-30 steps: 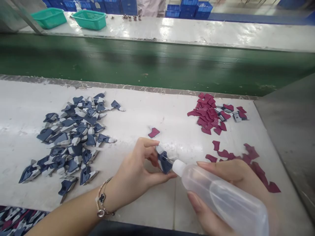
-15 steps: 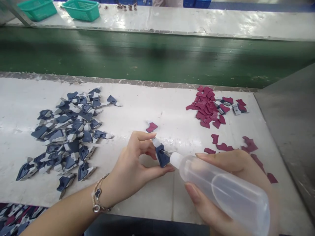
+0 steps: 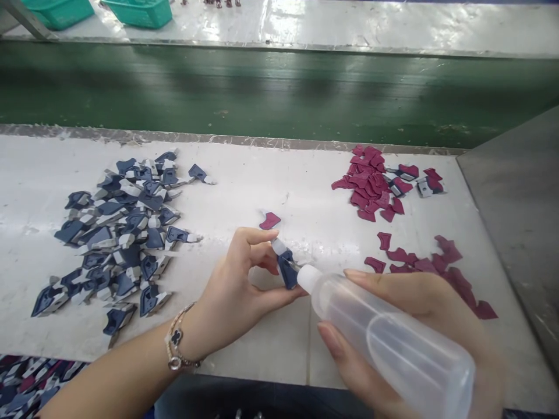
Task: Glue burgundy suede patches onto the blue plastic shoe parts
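Note:
My left hand (image 3: 242, 285) pinches a small navy and white plastic piece (image 3: 286, 267) between thumb and fingers, just above the white table (image 3: 271, 192). My right hand (image 3: 419, 326) is wrapped round a clear squeeze bottle (image 3: 393, 343) lying almost flat. The bottle's white nozzle (image 3: 308, 277) touches the navy piece. A single maroon piece (image 3: 269, 220) lies just beyond my left fingers.
A heap of navy and white pieces (image 3: 122, 227) covers the table's left. Maroon pieces lie in a pile (image 3: 371, 183) at the back right and scattered (image 3: 428, 265) near my right hand. A green conveyor belt (image 3: 279, 93) runs behind, with green baskets (image 3: 140, 11) beyond it. A grey panel (image 3: 519, 221) borders the right.
Both hands and the bottle have shifted slightly left and away from me, with the nozzle still on the navy piece. The view has tilted down a little.

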Tool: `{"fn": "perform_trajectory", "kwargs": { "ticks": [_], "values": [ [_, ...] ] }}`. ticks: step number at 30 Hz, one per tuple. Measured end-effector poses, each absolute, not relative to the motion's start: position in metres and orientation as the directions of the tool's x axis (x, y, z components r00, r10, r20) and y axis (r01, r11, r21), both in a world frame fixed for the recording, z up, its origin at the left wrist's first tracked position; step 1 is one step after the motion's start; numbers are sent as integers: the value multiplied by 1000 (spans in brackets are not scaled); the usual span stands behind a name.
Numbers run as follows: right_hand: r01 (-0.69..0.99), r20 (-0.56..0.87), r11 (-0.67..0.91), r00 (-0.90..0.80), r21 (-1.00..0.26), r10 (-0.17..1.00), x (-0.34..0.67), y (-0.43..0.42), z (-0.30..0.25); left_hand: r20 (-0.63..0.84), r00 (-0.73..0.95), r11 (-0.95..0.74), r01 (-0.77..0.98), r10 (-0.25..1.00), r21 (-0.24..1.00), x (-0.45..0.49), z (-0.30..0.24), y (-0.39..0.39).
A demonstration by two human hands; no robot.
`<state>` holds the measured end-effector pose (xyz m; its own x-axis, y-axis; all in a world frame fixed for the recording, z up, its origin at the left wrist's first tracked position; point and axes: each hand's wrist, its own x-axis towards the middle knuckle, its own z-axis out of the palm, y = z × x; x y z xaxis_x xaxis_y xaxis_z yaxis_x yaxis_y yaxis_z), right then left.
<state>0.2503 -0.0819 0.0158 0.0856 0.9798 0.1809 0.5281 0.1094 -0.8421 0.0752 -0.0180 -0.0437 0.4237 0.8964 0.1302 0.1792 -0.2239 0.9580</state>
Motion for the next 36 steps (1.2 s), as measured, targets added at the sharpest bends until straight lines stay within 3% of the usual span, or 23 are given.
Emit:
{"fn": "perform_trajectory", "kwargs": {
  "ticks": [5,29,36],
  "values": [
    [556,318,196,131,-807,939,246,-84,13,115,429,-203,165,896,965,77,-43,-17],
    [564,286,244,-13,-789,958,250,-82,18,80,403,-144,131,912,981,73,-44,-14],
    [579,285,277,-79,-767,955,255,-79,18,186,385,-273,184,904,944,71,-46,-12]
  ]
}}
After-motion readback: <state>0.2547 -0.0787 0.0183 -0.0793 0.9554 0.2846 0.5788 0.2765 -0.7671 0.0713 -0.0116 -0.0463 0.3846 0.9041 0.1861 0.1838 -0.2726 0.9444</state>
